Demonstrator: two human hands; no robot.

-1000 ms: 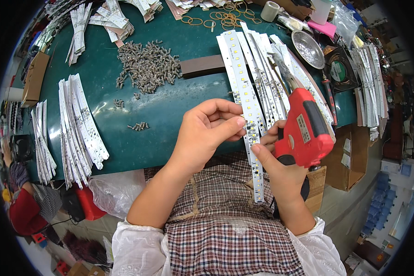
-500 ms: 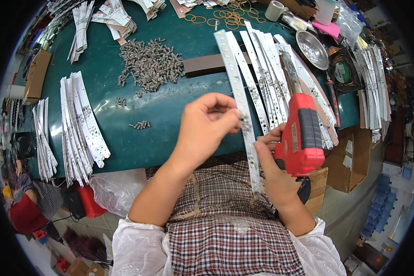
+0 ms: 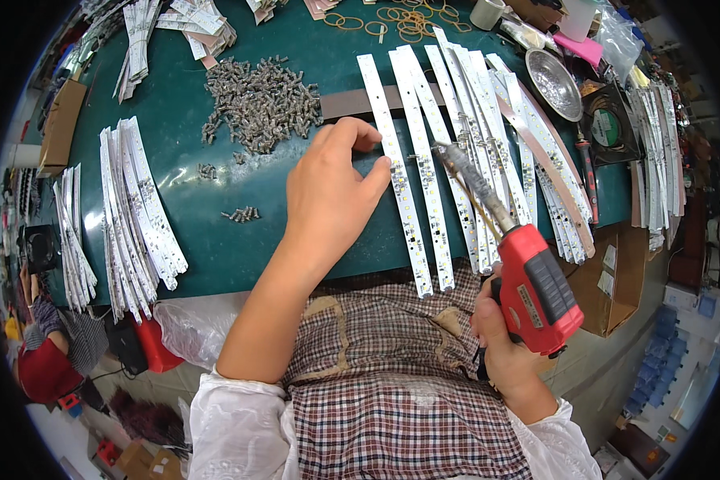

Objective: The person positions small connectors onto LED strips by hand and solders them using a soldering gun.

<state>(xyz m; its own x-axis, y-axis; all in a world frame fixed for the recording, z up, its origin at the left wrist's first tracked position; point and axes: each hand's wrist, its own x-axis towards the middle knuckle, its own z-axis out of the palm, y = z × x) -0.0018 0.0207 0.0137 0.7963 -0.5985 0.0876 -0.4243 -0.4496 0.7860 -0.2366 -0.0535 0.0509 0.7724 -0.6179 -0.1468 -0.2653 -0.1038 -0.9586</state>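
My right hand is wrapped round the grip of a red and black soldering gun. Its dirty metal tip slants up and left over several white LED strips. My left hand is open, with thumb and forefinger apart at the left edge of the nearest LED strip; whether the thumb touches it is unclear. That strip lies lengthwise, its near end reaching the table's front edge, beside another strip. Small dark parts sit midway along these strips.
Small metallic parts form a heap at the back, with a few in front. Bundles of strips lie at left. A brown bar, rubber bands, a metal dish and a cardboard box are around.
The LED strip held up between my hands now lies on the table, left of the others. My left hand has opened and moved left; the soldering gun has swung its tip leftward over the strips.
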